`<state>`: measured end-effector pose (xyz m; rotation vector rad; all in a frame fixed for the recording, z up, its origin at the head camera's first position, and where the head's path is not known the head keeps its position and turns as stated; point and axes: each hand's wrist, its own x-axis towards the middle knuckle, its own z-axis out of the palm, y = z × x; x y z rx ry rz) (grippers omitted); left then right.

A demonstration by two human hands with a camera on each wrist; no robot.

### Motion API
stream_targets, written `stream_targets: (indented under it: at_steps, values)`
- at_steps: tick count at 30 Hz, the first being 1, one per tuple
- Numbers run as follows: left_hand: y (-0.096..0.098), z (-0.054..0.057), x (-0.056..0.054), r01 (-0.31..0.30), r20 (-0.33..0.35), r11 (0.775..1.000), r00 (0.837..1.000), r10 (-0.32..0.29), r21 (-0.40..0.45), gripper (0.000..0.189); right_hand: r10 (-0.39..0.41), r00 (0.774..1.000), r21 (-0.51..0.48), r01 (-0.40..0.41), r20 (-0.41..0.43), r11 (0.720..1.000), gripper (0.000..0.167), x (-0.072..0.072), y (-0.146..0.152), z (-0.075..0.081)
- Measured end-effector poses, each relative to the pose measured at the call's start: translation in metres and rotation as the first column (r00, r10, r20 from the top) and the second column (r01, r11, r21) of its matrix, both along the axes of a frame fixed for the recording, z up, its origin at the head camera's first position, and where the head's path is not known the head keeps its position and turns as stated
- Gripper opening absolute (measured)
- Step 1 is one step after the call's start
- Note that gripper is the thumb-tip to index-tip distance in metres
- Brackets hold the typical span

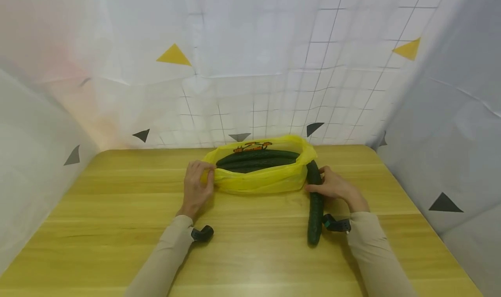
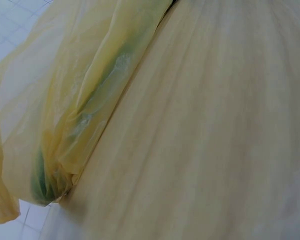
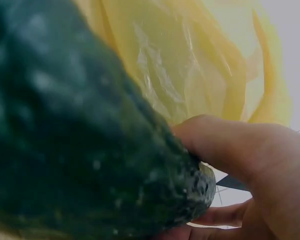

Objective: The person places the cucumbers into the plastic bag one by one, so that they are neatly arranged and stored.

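Note:
A yellow plastic bag (image 1: 262, 180) lies on the table with its mouth facing up, and dark green cucumbers (image 1: 258, 158) show inside it. My left hand (image 1: 197, 186) pinches the bag's left rim between thumb and fingers. To the right of the bag, my right hand (image 1: 332, 185) grips another cucumber (image 1: 315, 210) near its far end, thumb on one side and fingers on the other. In the right wrist view this cucumber (image 3: 90, 140) fills the left side, with the bag (image 3: 175, 60) behind it. The left wrist view shows green through the bag's side (image 2: 97, 100).
The wooden table (image 1: 254, 253) reaches back to a white sheet wall (image 1: 242, 36) with grid lines and yellow and black triangles. More white sheeting stands at the left and right. A dark wrist camera (image 1: 202, 234) sits by my left cuff, another (image 1: 335, 224) by my right.

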<state>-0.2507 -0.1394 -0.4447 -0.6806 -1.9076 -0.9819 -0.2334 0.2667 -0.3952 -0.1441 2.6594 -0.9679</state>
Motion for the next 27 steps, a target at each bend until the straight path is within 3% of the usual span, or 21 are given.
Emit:
stream_targets:
  at_steps: [12,27]
  values:
    - [-0.0007,-0.0009,-0.0008,-0.006,-0.006,1.000,1.000,0.006,-0.002,0.011,0.013,0.997,0.058,-0.009,-0.077,0.998,0.071,-0.0019,-0.0046,-0.0025]
    - [-0.0002,-0.0004,-0.0006,0.000,-0.009,1.000,1.000,0.000,-0.005,0.011,0.016,0.998,0.034,-0.014,-0.068,0.999,0.072,-0.0028,0.0010,-0.0053]
